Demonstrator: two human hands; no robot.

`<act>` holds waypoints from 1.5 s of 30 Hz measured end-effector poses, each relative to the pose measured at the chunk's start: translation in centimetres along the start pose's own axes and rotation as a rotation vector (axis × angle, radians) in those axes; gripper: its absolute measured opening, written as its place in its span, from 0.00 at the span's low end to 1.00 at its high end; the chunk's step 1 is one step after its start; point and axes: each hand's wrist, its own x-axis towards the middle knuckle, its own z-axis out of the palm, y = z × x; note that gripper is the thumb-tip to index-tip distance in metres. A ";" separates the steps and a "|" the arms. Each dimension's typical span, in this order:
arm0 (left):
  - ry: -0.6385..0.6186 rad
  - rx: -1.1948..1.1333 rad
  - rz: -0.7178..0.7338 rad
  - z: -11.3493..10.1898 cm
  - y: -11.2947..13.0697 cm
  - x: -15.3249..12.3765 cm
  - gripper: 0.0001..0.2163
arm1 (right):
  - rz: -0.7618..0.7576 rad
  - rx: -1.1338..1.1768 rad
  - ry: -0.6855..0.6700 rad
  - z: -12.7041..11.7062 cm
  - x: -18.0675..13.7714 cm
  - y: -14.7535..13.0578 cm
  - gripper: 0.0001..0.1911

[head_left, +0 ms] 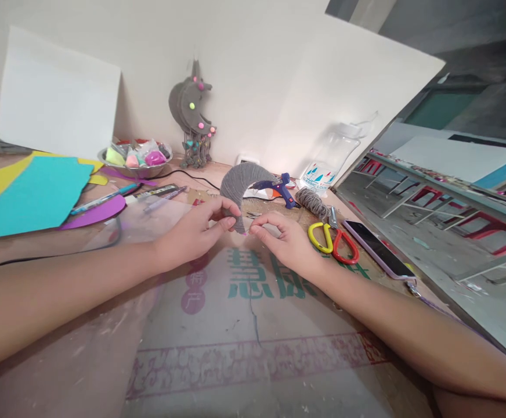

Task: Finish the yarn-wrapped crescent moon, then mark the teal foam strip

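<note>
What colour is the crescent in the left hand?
The crescent is grey, best seen in the head view.

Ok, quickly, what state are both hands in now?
Left hand: closed, holding the crescent.
Right hand: pinched shut near its tip; anything held cannot be told.

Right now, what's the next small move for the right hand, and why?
Probably press the lower tip of the grey yarn-wrapped crescent: the left hand already grips near that end, a small pink spot shows there, and the right hand has its fingers bent close by.
</note>
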 end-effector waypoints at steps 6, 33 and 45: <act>0.012 0.017 0.011 0.1 -0.2 0.0 0.10 | 0.068 0.141 -0.060 -0.2 -0.1 0.0 0.14; -0.103 0.040 0.014 0.5 -0.8 0.2 0.08 | -0.127 0.159 -0.072 0.2 -0.7 -1.5 0.14; -0.073 0.091 -0.290 0.0 -0.7 0.6 0.20 | -0.118 0.139 -0.180 0.3 -0.8 -1.3 0.19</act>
